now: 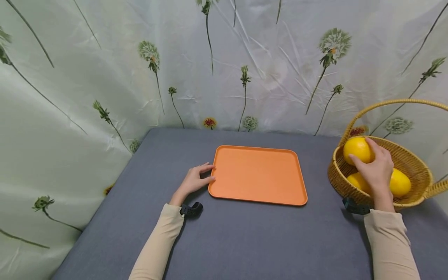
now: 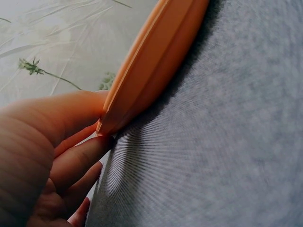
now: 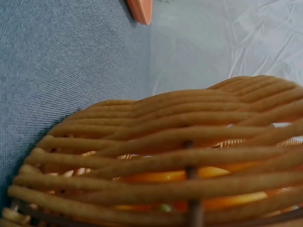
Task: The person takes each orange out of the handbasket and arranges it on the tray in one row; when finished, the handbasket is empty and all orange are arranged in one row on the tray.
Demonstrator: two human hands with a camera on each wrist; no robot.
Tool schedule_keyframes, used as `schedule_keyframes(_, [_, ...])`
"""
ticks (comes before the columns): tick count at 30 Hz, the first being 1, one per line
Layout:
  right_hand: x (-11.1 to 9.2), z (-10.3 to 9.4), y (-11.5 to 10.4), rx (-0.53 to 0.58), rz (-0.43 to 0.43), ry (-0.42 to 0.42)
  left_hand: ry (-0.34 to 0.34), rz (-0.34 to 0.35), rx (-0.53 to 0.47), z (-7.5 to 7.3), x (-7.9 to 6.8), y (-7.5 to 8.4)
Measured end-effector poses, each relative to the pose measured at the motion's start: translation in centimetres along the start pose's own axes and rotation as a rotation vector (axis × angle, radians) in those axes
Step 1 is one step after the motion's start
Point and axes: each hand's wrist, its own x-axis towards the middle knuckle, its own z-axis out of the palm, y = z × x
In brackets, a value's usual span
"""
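Note:
My left hand (image 1: 194, 179) is at the left edge of a flat orange tray (image 1: 259, 175) with a raised rim. In the left wrist view, thumb and fingers (image 2: 78, 163) hold the tray's rim close to the grey cloth. At the right, my right hand (image 1: 378, 165) reaches over a wicker basket (image 1: 413, 155) and grips a round yellow fruit (image 1: 357, 150) between thumb and fingers. More yellow fruit (image 1: 399, 182) lies in the basket, partly hidden by this hand. In the right wrist view, woven basket strands (image 3: 180, 142) fill the lower half and hide the hand.
A grey cloth (image 1: 266, 241) covers the table. Behind it and at the left hangs a pale curtain (image 1: 196, 77) printed with dandelions. The basket's tall arched handle (image 1: 395, 102) rises over its opening. Each wrist carries a black strapped device (image 1: 191, 210).

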Motion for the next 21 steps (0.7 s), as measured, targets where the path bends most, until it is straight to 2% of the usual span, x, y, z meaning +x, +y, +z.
schedule_keyframes(21, [0.1, 0.28, -0.18, 0.119, 0.117, 0.129, -0.022, -0.012, 0.026, -0.06, 0.03, 0.16])
